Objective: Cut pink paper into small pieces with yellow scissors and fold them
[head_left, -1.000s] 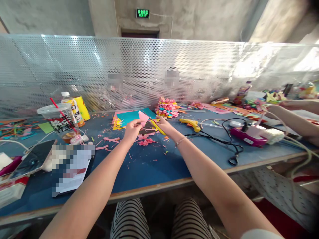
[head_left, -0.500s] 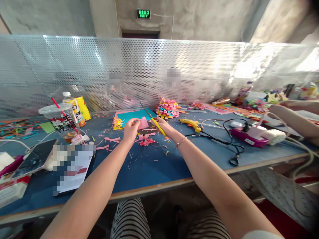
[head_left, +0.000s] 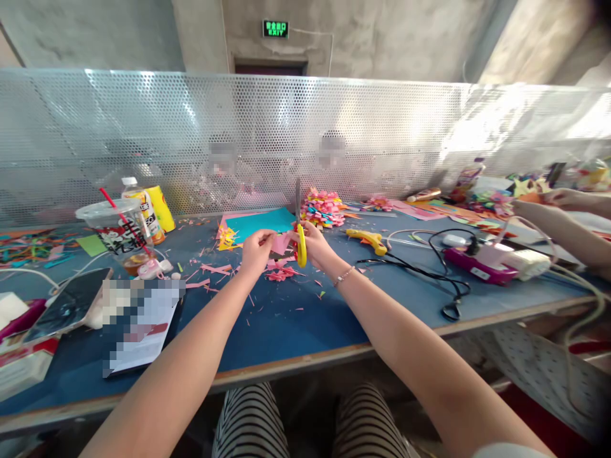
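Note:
A small piece of pink paper (head_left: 281,243) is pinched in my left hand (head_left: 258,249), above the middle of the table. My right hand (head_left: 315,245) is closed round yellow-handled scissors (head_left: 301,245), whose blades point up and away from me. The right fingertips reach the paper's right edge; whether they grip it I cannot tell. Pink paper scraps (head_left: 282,272) lie just below the hands. Behind them are a teal sheet (head_left: 262,222) and a yellow paper flower (head_left: 227,237). A layered ball of pink, yellow and blue paper strips (head_left: 323,207) stands behind my right hand.
To the right lie a yellow glue gun (head_left: 366,240), black cables and a purple power strip (head_left: 477,264). A plastic cup (head_left: 117,232), a bottle, a phone (head_left: 71,302) and a tablet (head_left: 147,337) occupy the left. A perforated metal screen (head_left: 405,140) borders the back. Another person's arms (head_left: 563,229) reach in at right.
The scissors have swung from slanting left to pointing straight away, handles turned upright. My right hand has come close to the pink paper, which now sits lower between both hands.

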A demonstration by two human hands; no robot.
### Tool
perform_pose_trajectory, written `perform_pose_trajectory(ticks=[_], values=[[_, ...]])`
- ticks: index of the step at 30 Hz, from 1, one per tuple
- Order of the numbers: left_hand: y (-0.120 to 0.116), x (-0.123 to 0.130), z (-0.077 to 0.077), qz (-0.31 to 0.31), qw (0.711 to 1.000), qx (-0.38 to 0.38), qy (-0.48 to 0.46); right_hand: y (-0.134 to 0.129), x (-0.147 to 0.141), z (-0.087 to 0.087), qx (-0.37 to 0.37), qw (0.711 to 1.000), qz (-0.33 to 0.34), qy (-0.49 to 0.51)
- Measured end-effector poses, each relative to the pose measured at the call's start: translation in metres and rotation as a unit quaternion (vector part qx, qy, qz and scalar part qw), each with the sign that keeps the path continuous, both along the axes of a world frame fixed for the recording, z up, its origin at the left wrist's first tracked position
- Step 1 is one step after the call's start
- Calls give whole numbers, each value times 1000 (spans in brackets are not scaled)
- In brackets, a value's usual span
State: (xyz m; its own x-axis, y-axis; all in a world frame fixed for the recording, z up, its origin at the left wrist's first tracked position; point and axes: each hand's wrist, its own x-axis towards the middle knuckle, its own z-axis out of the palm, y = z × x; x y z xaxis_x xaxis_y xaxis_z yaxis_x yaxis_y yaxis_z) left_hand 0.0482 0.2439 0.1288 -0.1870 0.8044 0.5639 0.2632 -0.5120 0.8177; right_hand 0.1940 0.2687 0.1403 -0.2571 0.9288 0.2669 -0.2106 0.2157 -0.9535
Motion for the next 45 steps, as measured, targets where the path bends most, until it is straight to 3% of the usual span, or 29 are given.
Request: perform_pose_trajectory(ticks=[5,11,29,36,45], values=[[-2,2,0,-25,999,0,27,4,3,0,25,999,-29,-11],[-3,4,-1,-78,994,-68,22,6,7,2,32,999,-24,-28],[-6,6,1,-72,994,-40,78,-1,6,6,81,990,26,-115],[-8,5,4,-68,994,-44,80,2,11,9,58,994,2,-92],[-8,3,4,-68,991,-112,-11,16,30,15,53,993,-101,-28]])
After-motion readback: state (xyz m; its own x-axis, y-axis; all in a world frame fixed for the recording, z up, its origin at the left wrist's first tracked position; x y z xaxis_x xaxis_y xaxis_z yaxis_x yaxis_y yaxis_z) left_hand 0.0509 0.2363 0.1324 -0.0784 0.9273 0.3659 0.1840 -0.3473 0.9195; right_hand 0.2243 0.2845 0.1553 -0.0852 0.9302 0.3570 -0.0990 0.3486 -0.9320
